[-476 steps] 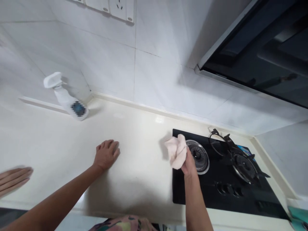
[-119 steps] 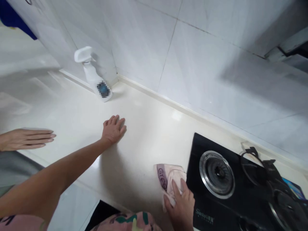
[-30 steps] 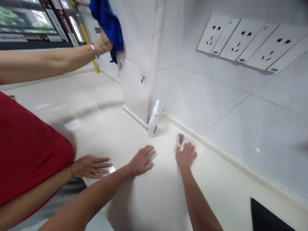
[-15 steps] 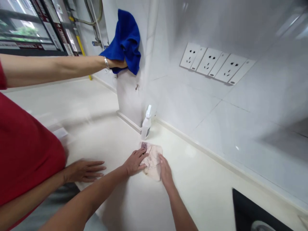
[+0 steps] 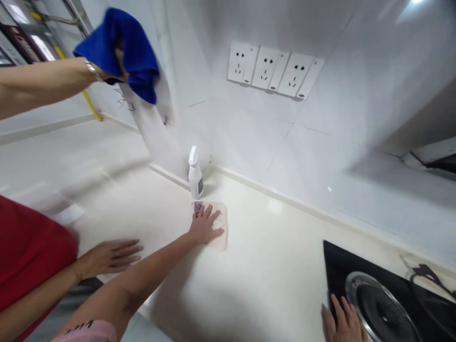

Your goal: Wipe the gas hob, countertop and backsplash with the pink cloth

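Observation:
My left hand (image 5: pixel 204 225) lies flat, fingers spread, on a pale pink cloth (image 5: pixel 221 240) with a dark printed label at its top left corner. The cloth is spread on the white countertop (image 5: pixel 263 280). Just behind it stands a white spray bottle (image 5: pixel 195 178), upright against the wall corner. Far to the right, my right hand (image 5: pixel 345 323) has its fingers apart at the near left edge of a black cooktop (image 5: pixel 335 266), close to its round metal burner (image 5: pixel 383 311). Nothing shows in that hand; its lower part is cut off by the frame.
At left, a co-worker in a red top (image 5: pixel 33 237) holds a blue cloth (image 5: pixel 133 52) against the wall; their other hand (image 5: pixel 110 256) rests flat near my left forearm. Wall sockets (image 5: pixel 269 69) sit above the counter. A black cord (image 5: pixel 425 273) lies behind the cooktop.
My right hand has left the pink cloth and moved right to the cooktop. The cloth now lies flatter under my left hand. The view has turned right, showing more of the cooktop.

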The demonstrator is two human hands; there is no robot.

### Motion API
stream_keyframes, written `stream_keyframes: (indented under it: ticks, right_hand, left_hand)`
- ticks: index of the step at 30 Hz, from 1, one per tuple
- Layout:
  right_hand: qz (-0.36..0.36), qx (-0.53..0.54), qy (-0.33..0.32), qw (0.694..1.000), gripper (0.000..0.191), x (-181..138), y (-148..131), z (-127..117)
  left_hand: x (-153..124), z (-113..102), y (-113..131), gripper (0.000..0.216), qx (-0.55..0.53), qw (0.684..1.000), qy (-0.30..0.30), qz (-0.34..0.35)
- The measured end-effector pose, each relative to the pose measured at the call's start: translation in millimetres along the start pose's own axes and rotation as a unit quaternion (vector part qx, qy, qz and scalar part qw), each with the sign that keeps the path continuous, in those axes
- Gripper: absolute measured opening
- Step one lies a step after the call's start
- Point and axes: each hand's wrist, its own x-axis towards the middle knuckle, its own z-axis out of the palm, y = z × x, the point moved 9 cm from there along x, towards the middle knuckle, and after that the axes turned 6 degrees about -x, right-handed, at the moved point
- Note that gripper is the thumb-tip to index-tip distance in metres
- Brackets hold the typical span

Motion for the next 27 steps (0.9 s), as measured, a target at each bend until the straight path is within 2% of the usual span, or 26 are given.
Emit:
stream_keyframes:
  ticks: [4,7,11,13,15,16,18,20,22,24,25,27]
  right_hand:
    - [-0.005,-0.027,0.009,1.0,0.078,-0.7,-23.5,-4.8]
    - [0.004,-0.032,-0.001,0.999,0.077,0.9,-25.3,-7.7]
    - [0.003,-0.027,-0.009,1.0,0.074,-0.4,-19.8,-10.3]
    - [0.007,-0.02,-0.011,1.0,0.071,-1.0,-16.0,-11.0]
    - [0.013,-0.01,-0.016,1.0,0.069,-1.1,-12.5,-11.4]
    - [0.017,-0.006,-0.019,1.0,0.068,-0.9,-11.1,-11.6]
    - [0.023,0.0,-0.026,0.999,0.069,-0.5,-8.9,-11.8]
    - [0.026,0.003,-0.03,0.999,0.069,-0.1,-7.9,-12.2]
    - [0.024,0.006,-0.028,0.999,0.068,0.0,-7.4,-13.2]
    - [0.025,0.005,-0.028,0.999,0.068,0.0,-6.0,-13.3]
    - [0.028,0.003,-0.031,0.999,0.068,0.1,-4.8,-12.9]
    - [0.034,-0.001,-0.037,0.999,0.069,0.7,-3.0,-12.2]
  left_hand:
    - [18.4,12.7,23.4,0.087,0.011,1.0,0.0,-0.027]
    - [43.0,24.0,57.2,0.083,0.006,1.0,0.003,-0.025]
    - [78.1,58.0,136.7,0.08,-0.017,0.999,-0.02,0.018]
    - [78.5,86.1,186.5,0.086,-0.031,0.997,-0.05,0.052]
    - [56.0,118.0,238.9,0.086,-0.042,0.991,-0.084,0.099]
    - [35.0,134.2,265.9,0.086,-0.049,0.984,-0.104,0.137]
    - [-21.8,162.9,311.8,0.088,-0.061,0.965,-0.139,0.212]
    - [-86.3,176.5,346.2,0.085,-0.058,0.94,-0.127,0.31]
    - [-136.7,176.4,358.4,0.081,-0.062,0.919,-0.088,0.378]
    - [-163.0,172.5,353.0,0.08,-0.073,0.895,-0.085,0.432]
    - [-163.5,168.8,343.4,0.079,-0.082,0.89,-0.089,0.44]
    - [-142.7,158.7,312.6,0.077,-0.099,0.898,-0.101,0.416]
